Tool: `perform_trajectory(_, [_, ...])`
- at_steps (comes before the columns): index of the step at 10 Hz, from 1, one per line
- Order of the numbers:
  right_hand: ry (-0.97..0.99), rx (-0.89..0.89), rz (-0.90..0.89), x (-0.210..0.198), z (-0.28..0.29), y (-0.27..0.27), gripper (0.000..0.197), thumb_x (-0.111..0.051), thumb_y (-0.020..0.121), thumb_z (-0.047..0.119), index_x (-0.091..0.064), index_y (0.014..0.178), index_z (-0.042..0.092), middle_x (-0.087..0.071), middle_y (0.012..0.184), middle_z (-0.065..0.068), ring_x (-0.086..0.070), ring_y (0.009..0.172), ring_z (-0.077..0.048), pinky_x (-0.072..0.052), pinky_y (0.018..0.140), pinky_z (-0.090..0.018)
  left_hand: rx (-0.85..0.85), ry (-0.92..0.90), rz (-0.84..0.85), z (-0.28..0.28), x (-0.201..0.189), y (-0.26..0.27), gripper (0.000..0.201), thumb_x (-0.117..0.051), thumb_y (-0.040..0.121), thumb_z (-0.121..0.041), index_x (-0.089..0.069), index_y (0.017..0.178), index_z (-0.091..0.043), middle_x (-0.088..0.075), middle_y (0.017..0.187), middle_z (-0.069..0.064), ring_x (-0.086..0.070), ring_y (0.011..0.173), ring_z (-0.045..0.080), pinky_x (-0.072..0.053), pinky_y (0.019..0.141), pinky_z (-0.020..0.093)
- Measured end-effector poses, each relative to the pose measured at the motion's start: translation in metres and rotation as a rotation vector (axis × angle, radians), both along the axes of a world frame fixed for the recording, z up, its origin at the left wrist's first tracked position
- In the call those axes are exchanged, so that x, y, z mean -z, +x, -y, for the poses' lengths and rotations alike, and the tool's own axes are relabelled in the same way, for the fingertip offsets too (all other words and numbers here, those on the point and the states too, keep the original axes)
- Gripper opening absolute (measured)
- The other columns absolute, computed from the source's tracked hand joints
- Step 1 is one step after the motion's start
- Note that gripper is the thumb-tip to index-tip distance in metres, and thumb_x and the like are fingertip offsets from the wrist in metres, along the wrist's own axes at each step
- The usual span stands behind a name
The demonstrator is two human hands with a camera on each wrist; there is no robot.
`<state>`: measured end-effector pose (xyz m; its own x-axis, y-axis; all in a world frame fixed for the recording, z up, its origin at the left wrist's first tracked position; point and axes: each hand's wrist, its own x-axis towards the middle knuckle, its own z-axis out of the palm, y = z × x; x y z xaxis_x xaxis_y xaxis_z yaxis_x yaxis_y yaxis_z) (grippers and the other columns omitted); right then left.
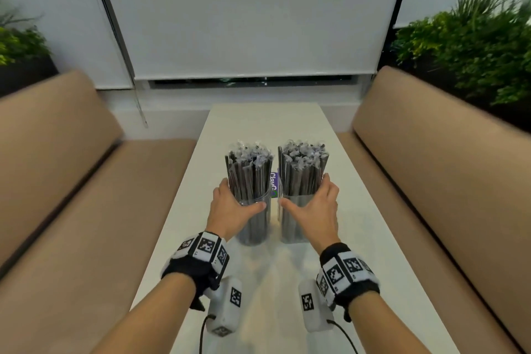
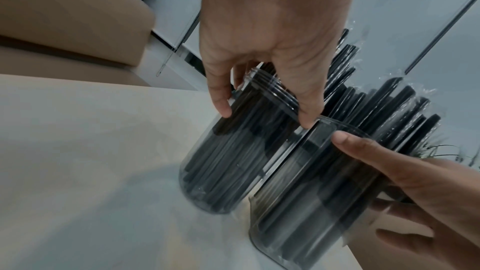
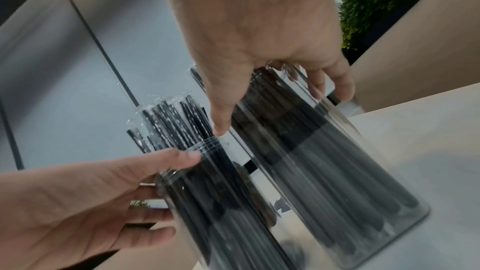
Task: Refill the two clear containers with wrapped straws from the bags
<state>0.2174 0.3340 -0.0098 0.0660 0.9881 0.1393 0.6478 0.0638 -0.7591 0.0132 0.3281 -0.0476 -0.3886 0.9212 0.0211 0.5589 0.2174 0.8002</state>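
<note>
Two clear containers stand side by side on the white table (image 1: pixel 258 123), both packed with black wrapped straws (image 1: pixel 250 164) that stick out well above the rims. My left hand (image 1: pixel 240 195) grips the left container (image 1: pixel 254 224), thumb across its front and fingers round its left side. My right hand (image 1: pixel 306 191) holds the right container (image 1: pixel 290 224) the same way, mirrored. The left wrist view shows the left hand (image 2: pixel 265 116) at the threaded rim of its container (image 2: pixel 221 171). In the right wrist view the right hand (image 3: pixel 283 112) spans the right container (image 3: pixel 337 182).
A small purple label (image 1: pixel 273 184) shows between the containers. Tan padded benches run along the table's left (image 1: pixel 71 181) and right (image 1: pixel 445 167) sides. Planters with greenery (image 1: pixel 474 52) stand behind the benches, and a blind-covered window is at the far end. No bags are in view.
</note>
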Motion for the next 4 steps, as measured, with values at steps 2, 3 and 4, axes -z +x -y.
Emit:
perform_trajectory(2, [-0.020, 0.065, 0.105, 0.000, -0.020, -0.014, 0.123, -0.070, 0.073, 0.066, -0.001, 0.155, 0.005, -0.029, 0.145, -0.013, -0.044, 0.126, -0.036, -0.047, 0.093, -0.046, -0.026, 0.004, 0.029, -0.034, -0.007, -0.003, 0.102, -0.081, 0.044, -0.066, -0.051, 0.129, -0.018, -0.065, 0.116, 0.003, -0.065, 0.109, 0.023, -0.055, 0.094, 0.045])
perform_trajectory(3, [-0.051, 0.074, 0.147, -0.007, -0.023, -0.018, 0.125, -0.067, 0.073, 0.070, 0.003, 0.155, 0.005, -0.028, 0.145, -0.014, -0.044, 0.125, -0.036, -0.046, 0.093, -0.045, -0.020, -0.022, 0.055, -0.024, -0.033, 0.009, 0.112, -0.081, 0.047, -0.065, -0.042, 0.139, -0.013, -0.058, 0.129, 0.010, -0.057, 0.122, 0.029, -0.050, 0.102, 0.047])
perform_trajectory(4, [-0.077, 0.096, 0.089, -0.008, -0.017, -0.009, 0.126, -0.067, 0.073, 0.070, 0.008, 0.155, 0.012, -0.023, 0.149, -0.015, -0.042, 0.127, -0.039, -0.040, 0.100, -0.048, 0.007, -0.077, 0.097, 0.002, -0.056, 0.021, 0.119, -0.082, 0.073, -0.047, -0.007, 0.156, -0.007, -0.023, 0.156, 0.018, -0.023, 0.148, 0.032, -0.028, 0.118, 0.045])
